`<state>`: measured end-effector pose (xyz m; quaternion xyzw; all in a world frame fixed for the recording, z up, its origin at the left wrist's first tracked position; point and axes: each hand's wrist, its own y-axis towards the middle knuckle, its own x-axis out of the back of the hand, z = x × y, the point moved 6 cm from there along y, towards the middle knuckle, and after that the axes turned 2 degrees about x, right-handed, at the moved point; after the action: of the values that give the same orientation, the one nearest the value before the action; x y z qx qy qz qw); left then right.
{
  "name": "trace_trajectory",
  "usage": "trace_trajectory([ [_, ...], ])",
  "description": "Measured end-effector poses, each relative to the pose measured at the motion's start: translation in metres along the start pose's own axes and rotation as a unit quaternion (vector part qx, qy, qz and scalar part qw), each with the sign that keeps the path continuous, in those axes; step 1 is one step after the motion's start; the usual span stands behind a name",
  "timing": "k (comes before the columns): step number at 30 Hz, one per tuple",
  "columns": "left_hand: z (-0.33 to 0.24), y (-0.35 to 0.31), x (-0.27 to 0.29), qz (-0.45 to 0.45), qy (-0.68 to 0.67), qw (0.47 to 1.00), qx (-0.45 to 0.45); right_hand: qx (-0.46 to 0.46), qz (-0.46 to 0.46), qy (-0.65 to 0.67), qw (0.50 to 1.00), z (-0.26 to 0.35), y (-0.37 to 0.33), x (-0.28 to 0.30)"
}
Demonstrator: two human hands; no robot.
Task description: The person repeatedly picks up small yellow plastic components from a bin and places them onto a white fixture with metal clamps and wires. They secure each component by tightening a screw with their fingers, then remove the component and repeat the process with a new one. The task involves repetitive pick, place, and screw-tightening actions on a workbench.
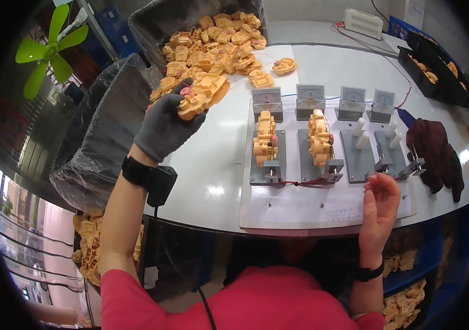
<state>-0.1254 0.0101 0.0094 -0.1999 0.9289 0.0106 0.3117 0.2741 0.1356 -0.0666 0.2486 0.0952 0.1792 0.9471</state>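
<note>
L hand (pixel 169 125) gripping yellow part (pixel 206 94), upper L, long axis up-right; R hand (pixel 380 206) loosely curled, empty afaict, nearer pegged fixtures (pixel 354 160).

The yellow part (pixel 210 93) in your left hand (pixel 171 129) looks like moulded plastic, smooth on its raised curves and ridged between. Your grey glove (pixel 155 142) is matt, ribbed knit cloth at the wrist. The table (pixel 207 170) under it is smooth and white, shiny enough to throw back the light. To your right, the grey base plates (pixel 357 162) look flat and matt, their near brackets (pixel 334 169) metallic, the pegs (pixel 362 141) smooth white plastic. The meters (pixel 352 98) beyond have clear, glossy fronts. On your far left, the bin liner (pixel 100 129) is thin, wrinkled, shiny plastic film.
</note>
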Motion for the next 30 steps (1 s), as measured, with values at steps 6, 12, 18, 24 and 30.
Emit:
trace_trajectory([
  [6,0.031,-0.006,-0.093,0.132,-0.049,0.985,0.098,0.005,-0.051,-0.115,0.992,-0.002,0.014,0.027],
  [12,0.064,0.012,-0.133,0.163,-0.026,0.966,0.198,0.04,-0.06,-0.161,0.984,-0.001,0.021,0.035],
  [18,0.081,0.021,-0.154,0.181,-0.067,0.942,0.273,-0.003,-0.054,-0.102,0.993,-0.015,0.019,0.039],
  [24,0.077,0.029,-0.169,0.212,0.234,0.947,0.058,-0.009,-0.033,-0.096,0.995,-0.013,0.018,0.039],
  [30,0.07,0.035,-0.186,0.325,0.605,0.663,-0.299,0.001,-0.024,-0.079,0.997,-0.014,0.021,0.038],
])
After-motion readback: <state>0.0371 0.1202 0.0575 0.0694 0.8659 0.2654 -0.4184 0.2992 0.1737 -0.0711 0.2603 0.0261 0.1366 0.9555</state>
